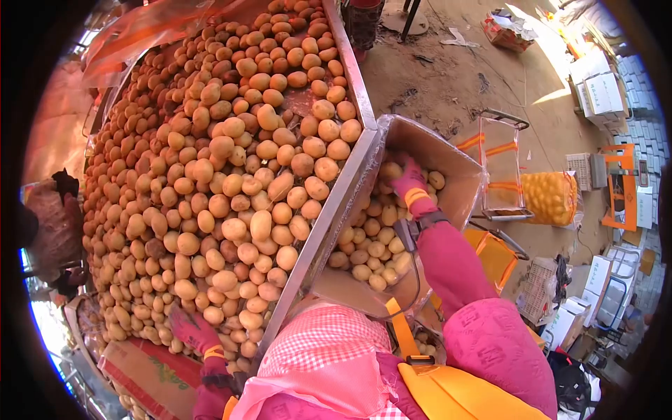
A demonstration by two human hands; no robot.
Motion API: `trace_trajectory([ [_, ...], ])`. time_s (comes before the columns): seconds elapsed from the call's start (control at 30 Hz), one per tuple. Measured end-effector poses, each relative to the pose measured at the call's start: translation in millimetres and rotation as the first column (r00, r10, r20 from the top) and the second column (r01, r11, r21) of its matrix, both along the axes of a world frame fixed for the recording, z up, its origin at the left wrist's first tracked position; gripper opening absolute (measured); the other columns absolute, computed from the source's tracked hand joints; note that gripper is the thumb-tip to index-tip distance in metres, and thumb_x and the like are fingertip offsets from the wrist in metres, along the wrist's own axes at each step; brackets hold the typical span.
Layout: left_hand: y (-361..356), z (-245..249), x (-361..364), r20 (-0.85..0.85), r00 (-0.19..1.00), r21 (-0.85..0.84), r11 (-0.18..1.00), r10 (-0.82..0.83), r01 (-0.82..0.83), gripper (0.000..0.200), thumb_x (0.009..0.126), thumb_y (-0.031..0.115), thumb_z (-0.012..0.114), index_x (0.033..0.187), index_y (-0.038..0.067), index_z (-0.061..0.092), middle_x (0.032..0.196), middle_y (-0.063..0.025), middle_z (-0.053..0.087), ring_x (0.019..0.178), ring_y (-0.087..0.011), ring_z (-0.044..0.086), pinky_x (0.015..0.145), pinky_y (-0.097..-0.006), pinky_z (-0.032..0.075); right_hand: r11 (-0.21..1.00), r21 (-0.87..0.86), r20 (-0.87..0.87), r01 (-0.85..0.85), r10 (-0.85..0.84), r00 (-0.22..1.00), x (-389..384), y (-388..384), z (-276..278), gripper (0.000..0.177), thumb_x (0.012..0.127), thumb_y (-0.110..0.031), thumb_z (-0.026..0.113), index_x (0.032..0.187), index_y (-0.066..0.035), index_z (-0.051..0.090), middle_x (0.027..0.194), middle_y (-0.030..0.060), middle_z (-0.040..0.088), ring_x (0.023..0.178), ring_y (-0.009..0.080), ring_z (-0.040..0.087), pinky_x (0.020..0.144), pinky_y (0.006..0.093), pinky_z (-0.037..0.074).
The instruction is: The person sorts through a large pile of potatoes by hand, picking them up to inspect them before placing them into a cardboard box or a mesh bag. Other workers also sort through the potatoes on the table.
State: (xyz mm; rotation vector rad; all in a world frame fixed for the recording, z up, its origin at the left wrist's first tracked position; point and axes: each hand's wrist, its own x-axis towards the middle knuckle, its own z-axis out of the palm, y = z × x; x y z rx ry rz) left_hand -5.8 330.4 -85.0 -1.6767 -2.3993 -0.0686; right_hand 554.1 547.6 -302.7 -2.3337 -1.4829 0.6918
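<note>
A wide heap of potatoes (260, 224) covers a metal-edged sorting table (325, 210). My left hand (193, 330), in a pink glove, lies on the potatoes near the table's lower side with its fingers stretched out. At the table's right edge stands an open cardboard box (448, 150) lined with clear plastic, partly filled with smaller, paler potatoes (374, 241). Inside this box, near its far end, my right hand (409, 180) is closed round a potato (390, 171). Its palm side is hidden.
A red printed carton (150, 381) lies at the table's lower left. Beyond the box are a metal trolley frame (500, 168), a full net sack of potatoes (549, 198), plastic crates (537, 290) and white cartons (600, 92). Another person's arm (52, 217) shows at far left.
</note>
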Motion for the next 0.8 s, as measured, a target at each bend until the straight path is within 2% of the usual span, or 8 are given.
trace_trajectory([
  [0.07,18.8,23.4,14.8,0.002,0.998,0.078,0.995,-0.066,0.066,0.051,0.098,0.019,0.055,0.144,-0.001,0.047,0.146,-0.0194,0.049,0.137,-0.0397,0.042,0.115,-0.0521,0.031,0.978,0.09,-0.584,0.19,-0.103,0.805,-11.8,-18.0,62.8,0.074,0.068,-0.014,0.088,0.131,-0.004,0.05,0.124,0.0149,0.06,0.113,0.0249,0.061,0.095,0.036,0.052],
  [0.13,50.3,45.1,54.6,0.243,0.94,0.129,0.968,-0.241,0.214,0.057,0.095,0.016,0.06,0.147,0.001,0.042,0.145,-0.0184,0.051,0.133,-0.0364,0.047,0.111,-0.048,0.036,0.935,0.289,-0.782,0.207,0.106,0.614,-27.0,-36.9,93.0,0.065,0.073,-0.009,0.088,0.126,-0.004,0.051,0.118,0.0077,0.059,0.105,0.0163,0.059,0.092,0.0304,0.053],
  [0.23,103.3,85.8,134.0,0.847,0.436,0.128,0.911,-0.306,0.392,0.071,0.089,0.01,0.068,0.152,0.004,0.035,0.142,-0.017,0.054,0.128,-0.0314,0.054,0.105,-0.042,0.043,0.905,0.426,-0.77,-0.009,0.368,0.521,-87.5,-47.9,174.7,0.068,0.072,-0.013,0.09,0.126,-0.004,0.051,0.118,0.0059,0.059,0.107,0.0153,0.059,0.093,0.0319,0.052],
  [0.33,122.1,110.5,175.7,0.992,-0.016,0.114,0.835,-0.125,0.539,0.087,0.084,0.005,0.076,0.157,0.008,0.029,0.14,-0.0156,0.056,0.123,-0.0264,0.061,0.099,-0.0359,0.051,0.807,0.56,-0.665,-0.188,0.573,0.478,-149.8,-56.4,239.3,0.061,0.07,-0.022,0.092,0.118,-0.006,0.058,0.111,0.0061,0.061,0.096,0.0165,0.062,0.086,0.0319,0.053],
  [0.4,119.9,91.6,180.8,0.936,0.071,0.238,0.77,-0.345,0.592,0.087,0.081,0.002,0.078,0.155,0.002,0.032,0.148,-0.0161,0.049,0.131,-0.0227,0.053,0.108,-0.0367,0.044,0.638,0.682,-0.442,-0.358,0.749,0.493,-173.6,-58.7,274.0,0.063,0.07,-0.027,0.092,0.123,-0.008,0.063,0.108,0.0084,0.064,0.092,0.0173,0.064,0.076,0.0322,0.052],
  [0.6,91.6,77.6,140.4,0.966,-0.045,0.251,0.874,-0.255,0.417,0.083,0.081,0.004,0.082,0.151,0.001,0.038,0.138,-0.0126,0.059,0.124,-0.0189,0.059,0.104,-0.0358,0.049,0.708,0.529,-0.602,-0.468,0.701,0.381,-206.0,-74.7,325.8,0.061,0.078,-0.035,0.084,0.129,-0.009,0.063,0.092,0.0106,0.071,0.077,0.024,0.068,0.069,0.0332,0.054],
  [0.67,80.5,79.4,131.6,0.964,-0.006,0.251,0.897,-0.267,0.365,0.082,0.081,0.006,0.081,0.15,0.001,0.039,0.135,-0.0128,0.061,0.122,-0.0192,0.06,0.102,-0.0354,0.05,0.611,0.588,-0.33,-0.53,0.779,0.533,-225.4,-80.1,338.1,0.057,0.083,-0.044,0.079,0.127,-0.01,0.064,0.085,0.0094,0.072,0.073,0.0257,0.07,0.064,0.0347,0.055],
  [0.8,61.3,110.3,126.8,0.82,0.372,0.283,0.872,-0.436,0.399,0.074,0.081,0.008,0.08,0.146,0.001,0.045,0.13,-0.015,0.065,0.117,-0.0219,0.065,0.096,-0.0349,0.053,0.664,0.439,-0.319,-0.605,0.745,0.586,-254.4,-93.8,351.9,0.051,0.085,-0.041,0.076,0.12,-0.007,0.065,0.087,0.0136,0.072,0.076,0.0289,0.072,0.067,0.037,0.055],
])
